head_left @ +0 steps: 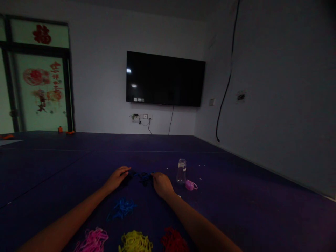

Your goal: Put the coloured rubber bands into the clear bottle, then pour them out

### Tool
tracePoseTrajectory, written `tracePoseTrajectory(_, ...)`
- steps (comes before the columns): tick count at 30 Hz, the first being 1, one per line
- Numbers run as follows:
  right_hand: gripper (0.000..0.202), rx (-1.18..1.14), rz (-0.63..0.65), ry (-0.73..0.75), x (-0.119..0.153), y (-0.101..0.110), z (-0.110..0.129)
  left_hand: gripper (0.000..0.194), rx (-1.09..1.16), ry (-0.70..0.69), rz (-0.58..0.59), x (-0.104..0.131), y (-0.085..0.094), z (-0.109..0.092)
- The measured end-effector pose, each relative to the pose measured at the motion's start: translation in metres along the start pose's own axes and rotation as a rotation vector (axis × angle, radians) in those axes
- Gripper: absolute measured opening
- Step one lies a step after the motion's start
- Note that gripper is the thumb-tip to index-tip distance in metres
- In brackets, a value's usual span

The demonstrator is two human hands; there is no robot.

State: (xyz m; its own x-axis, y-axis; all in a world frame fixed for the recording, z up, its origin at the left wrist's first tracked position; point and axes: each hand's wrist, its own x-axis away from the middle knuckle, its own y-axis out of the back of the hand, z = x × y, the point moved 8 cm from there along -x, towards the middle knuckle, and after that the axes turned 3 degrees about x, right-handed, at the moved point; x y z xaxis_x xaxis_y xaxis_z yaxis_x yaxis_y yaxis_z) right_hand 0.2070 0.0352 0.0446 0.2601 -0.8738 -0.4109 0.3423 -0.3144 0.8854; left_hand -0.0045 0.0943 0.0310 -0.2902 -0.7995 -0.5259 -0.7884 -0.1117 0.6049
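Observation:
On the purple-blue table, a small dark blue and black pile of bands (pixel 144 177) lies between my hands. My left hand (pixel 118 177) rests at the pile's left side, fingers stretched out towards it. My right hand (pixel 162 183) touches the pile's right side with its fingers bent down; what they hold, if anything, is too small to tell. Nearer to me is a brighter blue pile (pixel 123 208). Along the bottom edge lie a pink pile (pixel 94 240), a yellow pile (pixel 135 241) and a red pile (pixel 173 240).
Right of my right hand stands a clear bottle (pixel 181 171), with a pink lid (pixel 190 185) beside it. Small white scraps lie around there. Orange objects (pixel 60 129) are at the far left. Beyond the table (pixel 236 206), a black screen (pixel 165 79) hangs on the wall.

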Motion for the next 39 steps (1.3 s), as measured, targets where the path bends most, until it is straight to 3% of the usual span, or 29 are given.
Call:
tracePoseTrajectory(12,0.041,-0.002,0.018,0.013,-0.001,-0.003,0.0,0.036,-0.132,0.021,-0.026,0.0,-0.001,0.008)
tracePoseTrajectory(20,0.039,-0.001,0.015,0.019,-0.001,-0.003,-0.001,0.032,-0.199,0.035,0.018,0.001,-0.006,0.012)
tracePoseTrajectory(32,0.04,0.021,0.012,0.016,0.0,-0.002,0.001,0.034,-0.184,-0.018,0.095,0.0,-0.011,0.004)
tracePoseTrajectory(39,0.039,0.017,0.002,0.031,0.0,0.0,0.003,0.035,-0.158,-0.042,0.108,-0.004,-0.015,0.011)
